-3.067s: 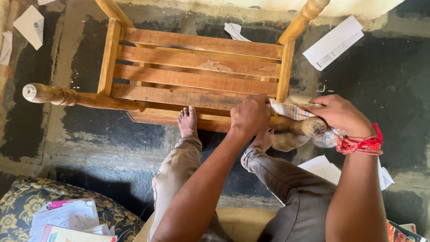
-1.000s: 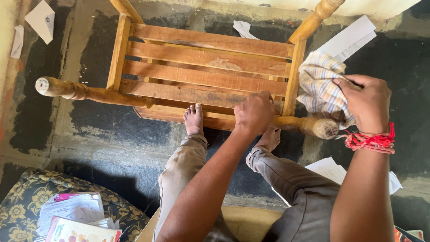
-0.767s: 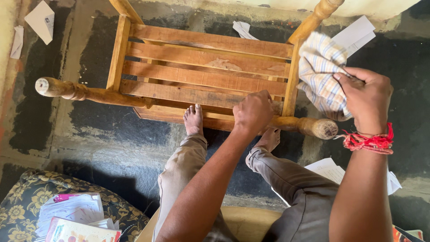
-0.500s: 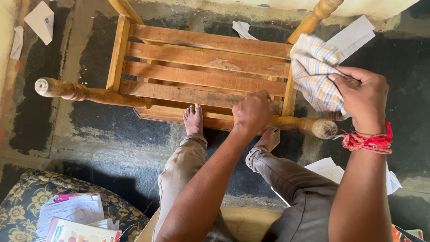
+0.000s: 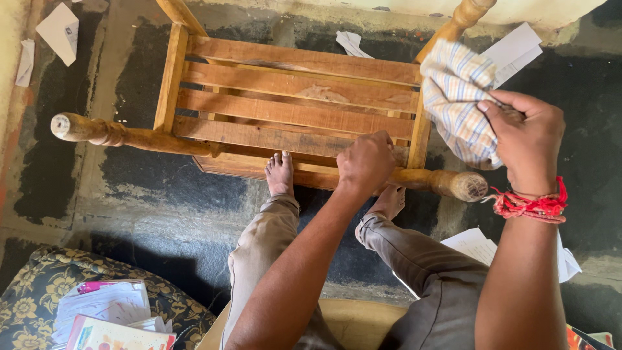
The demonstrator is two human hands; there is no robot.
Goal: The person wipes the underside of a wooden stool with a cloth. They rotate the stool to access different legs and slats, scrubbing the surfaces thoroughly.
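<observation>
- While the wooden chair [image 5: 285, 104] lay tipped over on the dark floor [image 5: 570, 97] with its slatted seat frame facing up, the checked cloth [image 5: 459, 97] hung bunched against the frame's right side rail [image 5: 422, 123], just beside the upper right leg [image 5: 461, 19].
- The cloth sat directly under the right hand [image 5: 528, 139], up and to the right of the left hand [image 5: 366, 162], with the near turned leg [image 5: 447, 183] running between the two.
- The right hand was curled closed around a wad of the cloth, thumb pressed over the fabric and fingers folded in; the loose part spilled out to the left of the fist.
- A red thread band [image 5: 528, 204] circled the right wrist.
- The left hand was closed in a grip over the near turned leg where it met the seat frame, knuckles up; whether the fingertips wrapped fully under the wood could not be told.
- Both bare feet rested by the chair: the left foot [image 5: 280, 174] touching the front rail, the right foot [image 5: 389, 201] partly hidden under the near leg.
- The far left leg [image 5: 110, 133] stuck out to the left, well apart from both hands.
- White papers [image 5: 512, 48] lay on the floor beyond the cloth, more sheets [image 5: 476, 245] lay near the right knee, and a stack of books [image 5: 107, 314] sat on a floral cushion [image 5: 39, 282] at the lower left.
</observation>
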